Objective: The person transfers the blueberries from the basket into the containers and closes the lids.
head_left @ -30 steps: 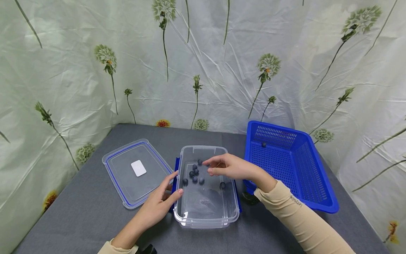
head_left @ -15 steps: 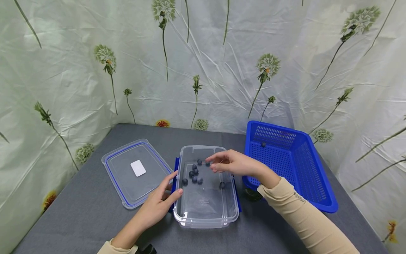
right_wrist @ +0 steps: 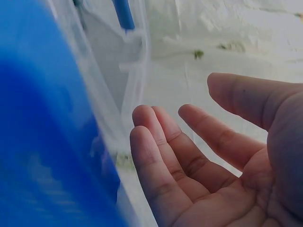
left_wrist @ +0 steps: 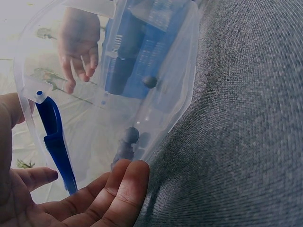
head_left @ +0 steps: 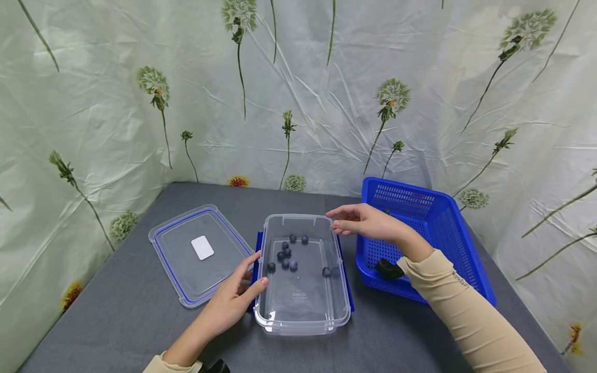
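A clear plastic food container (head_left: 303,305) with blue side clips stands uncovered on the table. Several blueberries (head_left: 285,263) lie inside, mostly in its far left half. My left hand (head_left: 235,295) rests against the container's left side with relaxed fingers; in the left wrist view its fingertips (left_wrist: 135,175) touch the clear wall. Above the far right corner of the container hovers my right hand (head_left: 370,224), fingers loosely bent. The right wrist view shows nothing between those fingers (right_wrist: 151,156). A blue perforated basket (head_left: 459,248) stands to the right, partly under the right forearm.
Left of the container lies its clear lid (head_left: 179,264) with a blue seal and a white label (head_left: 202,247). Grey cloth (head_left: 116,321) covers the table. A flower-print curtain (head_left: 326,103) hangs behind. One berry (head_left: 387,211) in the basket is mostly hidden by my right hand.
My right hand has risen from inside the container and moved right and away toward its far right corner. A blueberry now shows where its fingers were. The left hand has stayed in place.
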Demonstrator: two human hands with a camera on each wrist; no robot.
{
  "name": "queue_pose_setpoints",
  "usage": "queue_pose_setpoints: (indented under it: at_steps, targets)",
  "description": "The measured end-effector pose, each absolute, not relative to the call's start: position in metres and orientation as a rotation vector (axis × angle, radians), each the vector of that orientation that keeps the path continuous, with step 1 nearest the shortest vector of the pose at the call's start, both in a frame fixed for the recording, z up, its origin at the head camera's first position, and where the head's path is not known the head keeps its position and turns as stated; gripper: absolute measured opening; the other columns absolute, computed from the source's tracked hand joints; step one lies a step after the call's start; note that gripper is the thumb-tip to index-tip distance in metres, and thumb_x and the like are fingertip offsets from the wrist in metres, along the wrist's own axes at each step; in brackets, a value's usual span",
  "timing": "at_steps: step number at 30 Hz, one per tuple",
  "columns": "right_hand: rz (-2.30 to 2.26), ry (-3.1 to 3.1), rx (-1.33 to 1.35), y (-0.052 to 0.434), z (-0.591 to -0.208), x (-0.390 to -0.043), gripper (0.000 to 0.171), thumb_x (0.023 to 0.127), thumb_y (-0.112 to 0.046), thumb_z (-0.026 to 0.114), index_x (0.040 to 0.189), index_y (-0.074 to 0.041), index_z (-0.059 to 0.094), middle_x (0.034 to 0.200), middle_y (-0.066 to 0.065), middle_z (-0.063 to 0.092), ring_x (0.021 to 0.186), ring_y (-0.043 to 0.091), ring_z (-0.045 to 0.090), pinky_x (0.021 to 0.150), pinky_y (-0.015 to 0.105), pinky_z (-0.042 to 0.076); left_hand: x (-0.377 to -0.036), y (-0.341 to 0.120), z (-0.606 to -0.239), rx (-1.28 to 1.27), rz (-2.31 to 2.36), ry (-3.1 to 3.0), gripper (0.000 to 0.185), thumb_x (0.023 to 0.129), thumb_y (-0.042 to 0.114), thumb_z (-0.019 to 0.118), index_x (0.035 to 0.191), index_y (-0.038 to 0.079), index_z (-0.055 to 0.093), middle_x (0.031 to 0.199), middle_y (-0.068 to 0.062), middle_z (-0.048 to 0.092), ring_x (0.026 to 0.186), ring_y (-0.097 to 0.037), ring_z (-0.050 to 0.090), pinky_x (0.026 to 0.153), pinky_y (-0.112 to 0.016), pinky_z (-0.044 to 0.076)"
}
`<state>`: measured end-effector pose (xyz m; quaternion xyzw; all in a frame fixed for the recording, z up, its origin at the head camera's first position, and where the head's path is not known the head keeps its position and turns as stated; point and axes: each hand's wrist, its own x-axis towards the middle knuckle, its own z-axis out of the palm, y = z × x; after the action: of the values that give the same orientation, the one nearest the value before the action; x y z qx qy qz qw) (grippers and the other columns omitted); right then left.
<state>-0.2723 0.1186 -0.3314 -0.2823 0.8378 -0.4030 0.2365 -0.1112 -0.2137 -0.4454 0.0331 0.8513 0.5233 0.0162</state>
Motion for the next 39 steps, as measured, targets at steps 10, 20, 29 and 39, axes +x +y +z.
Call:
queue_pose_setpoints:
  at_steps: [10,20,29,39]
  targets:
    - [-1.218,2.339,-0.621,0.164,-0.326,-0.3,0.05,0.115,-0.02,0.052,0.157,0.006,0.046,0.146,0.031,0.062,0.134,0.04,0.065,0.107,0.035,0.057,-0.112,-0.215,-0.446,0.118,1.632,2.643,0.066,0.106,0.042,0.068,0.165,0.037,0.039,0.128,-0.01,0.074,0.106,-0.014,0.075,0.091,-0.042,0.059]
    - [-1.328,2.364,-0.442,0.201,-0.333,-0.325,0.055,0.116,-0.02,0.049,0.16,0.011,0.037,0.15,0.034,0.056,0.115,0.009,0.071,0.106,0.032,0.057,-0.111,-0.214,-0.444,0.121,1.643,2.631,0.067,0.106,0.04,0.068,0.166,0.033,0.039,0.13,-0.012,0.073,0.105,-0.016,0.076,0.09,-0.041,0.059]
    - [-1.317,2.407,-0.26,0.22,-0.346,-0.34,0.058,0.115,-0.017,0.049,0.159,0.015,0.032,0.12,0.007,0.07,0.094,0.0,0.07,0.093,0.023,0.059,-0.112,-0.214,-0.445,0.115,1.649,2.624,0.065,0.106,0.04,0.068,0.165,0.036,0.04,0.13,-0.012,0.073,0.103,-0.013,0.075,0.089,-0.04,0.058]
    - [-1.226,2.438,-0.154,0.233,-0.363,-0.354,0.057,0.114,-0.016,0.048,0.159,0.016,0.031,0.113,0.006,0.069,0.086,0.001,0.068,0.08,0.021,0.059,-0.112,-0.215,-0.446,0.113,1.641,2.627,0.066,0.106,0.039,0.068,0.165,0.033,0.039,0.127,-0.011,0.074,0.099,-0.011,0.074,0.086,-0.038,0.058]
